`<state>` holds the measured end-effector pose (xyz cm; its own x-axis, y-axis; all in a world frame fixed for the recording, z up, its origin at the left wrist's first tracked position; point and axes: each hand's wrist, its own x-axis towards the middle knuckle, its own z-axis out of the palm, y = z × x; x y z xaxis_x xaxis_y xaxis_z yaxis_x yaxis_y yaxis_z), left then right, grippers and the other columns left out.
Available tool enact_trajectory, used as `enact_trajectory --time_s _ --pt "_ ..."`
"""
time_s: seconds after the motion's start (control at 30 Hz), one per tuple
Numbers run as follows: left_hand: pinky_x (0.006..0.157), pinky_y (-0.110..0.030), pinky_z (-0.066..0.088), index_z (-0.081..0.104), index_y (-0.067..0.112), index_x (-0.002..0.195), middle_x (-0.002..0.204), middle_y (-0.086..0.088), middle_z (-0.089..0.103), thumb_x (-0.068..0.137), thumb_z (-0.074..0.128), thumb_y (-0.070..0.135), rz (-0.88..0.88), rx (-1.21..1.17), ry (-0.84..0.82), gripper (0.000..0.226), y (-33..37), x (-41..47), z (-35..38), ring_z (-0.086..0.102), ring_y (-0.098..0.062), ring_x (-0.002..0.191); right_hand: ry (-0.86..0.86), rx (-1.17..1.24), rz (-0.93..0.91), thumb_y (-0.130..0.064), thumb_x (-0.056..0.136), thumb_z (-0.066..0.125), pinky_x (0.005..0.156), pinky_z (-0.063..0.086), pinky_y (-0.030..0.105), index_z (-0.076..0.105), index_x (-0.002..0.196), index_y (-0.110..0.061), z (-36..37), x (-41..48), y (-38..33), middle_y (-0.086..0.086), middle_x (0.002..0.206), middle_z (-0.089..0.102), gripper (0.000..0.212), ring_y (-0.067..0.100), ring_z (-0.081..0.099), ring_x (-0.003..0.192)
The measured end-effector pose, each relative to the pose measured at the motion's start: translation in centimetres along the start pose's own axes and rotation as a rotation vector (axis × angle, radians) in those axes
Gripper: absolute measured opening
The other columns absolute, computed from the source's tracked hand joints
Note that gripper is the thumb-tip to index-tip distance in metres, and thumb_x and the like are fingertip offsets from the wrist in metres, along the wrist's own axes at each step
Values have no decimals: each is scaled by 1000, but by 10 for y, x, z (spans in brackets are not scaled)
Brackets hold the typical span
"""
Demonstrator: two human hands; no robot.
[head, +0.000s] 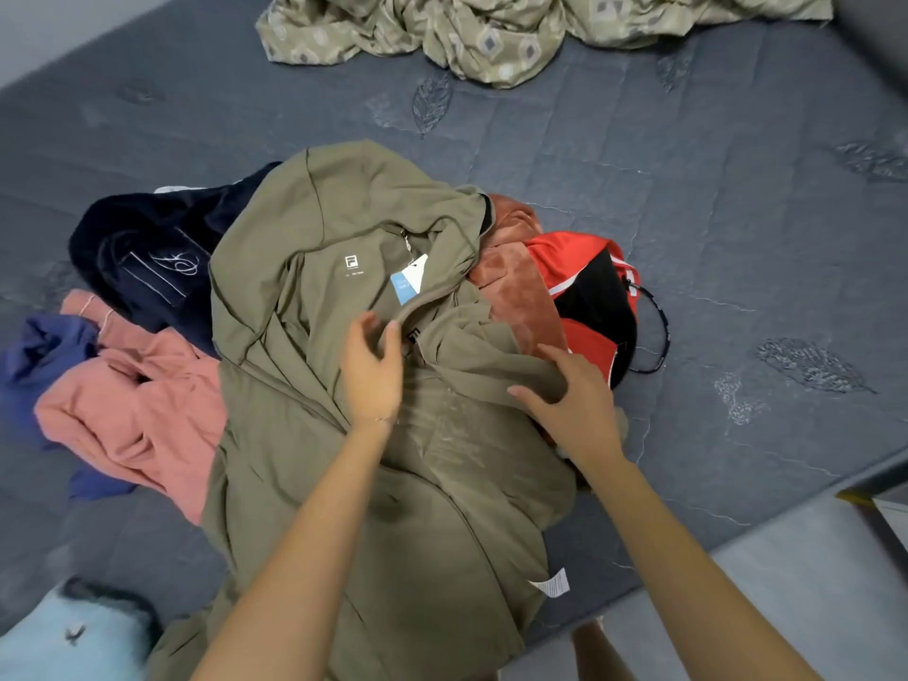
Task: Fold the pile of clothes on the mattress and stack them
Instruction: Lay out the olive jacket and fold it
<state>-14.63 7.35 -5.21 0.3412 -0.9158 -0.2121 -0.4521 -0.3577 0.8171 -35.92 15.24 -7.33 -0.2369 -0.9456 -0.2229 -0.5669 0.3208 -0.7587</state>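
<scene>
Olive jacket [304, 435] lies directly under both hands, spread open over the pile of clothes near the middle of the mattress [737, 189]. The left hand [373, 371] sits at its centre with thumb and fingers apart and loosely bent, holding nothing, its fingertips just at the zipper edge below the collar. The right hand [570, 405], toward 3 o'clock from the left, is spread wide with its fingers pressing flat on a bunched fold of the right front panel.

The jacket's long axis runs from 12 o'clock, where the hood lies, down to 6 o'clock, where the hem reaches the person. The open zipper line follows that axis between the two hands, so the left hand is nearer the collar and the right is nearer the loose panel. Judging from this, the next move is to draw that panel across toward 9 o'clock.

A hang tag [410, 282] lies at the collar, at 12 o'clock from the left hand, and a care label [553, 584] shows near the hem at 5 o'clock. Other clothes poke out from beneath:

- **10 o'clock:** a navy garment [142, 258]
- **9 o'clock:** a pink garment [132, 405]
- **2 o'clock:** a rust fleece [516, 292] and a red-and-black garment [589, 292]

A patterned sheet [491, 31] is rumpled far off at 12 o'clock.
</scene>
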Motion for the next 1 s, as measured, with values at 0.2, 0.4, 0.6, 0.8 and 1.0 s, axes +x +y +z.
enact_trajectory --time_s 0.2,0.4,0.6,0.8,1.0 --pt "92 -35 43 57 14 124 119 -6 62 81 72 31 477 490 -136 48 33 45 32 55 -25 111 -42 -43 -111 -24 89 68 63 40 26 69 82 -10 12 12 -9 2 77 64 15 17 56 73" --pt "76 -32 43 64 6 103 100 -12 68 97 50 17 431 440 -97 19 40 65 30 61 -28 91 149 211 76 -15 91 62 57 35 21 56 68 -1 -14 28 -10 9 60 48 28 10 39 59" --pt "80 -22 35 59 -13 106 108 -28 62 101 41 10 34 -7 344 29 21 77 -21 58 -33 100 427 280 318 -13 90 58 53 21 29 40 61 -5 -35 71 12 -2 57 23 35 9 20 56" --pt "97 -31 32 46 0 108 123 -30 51 97 35 0 -359 112 247 15 -37 83 -53 49 -38 120 451 254 291 -11 91 56 75 43 30 65 83 -6 -28 87 11 3 76 60 13 12 51 72" --pt "87 -26 37 48 -3 124 107 -12 55 92 56 15 -60 153 160 37 -28 82 -45 53 -24 97 390 73 99 -19 87 69 106 30 23 52 132 -4 -10 42 15 11 135 52 51 23 46 127"
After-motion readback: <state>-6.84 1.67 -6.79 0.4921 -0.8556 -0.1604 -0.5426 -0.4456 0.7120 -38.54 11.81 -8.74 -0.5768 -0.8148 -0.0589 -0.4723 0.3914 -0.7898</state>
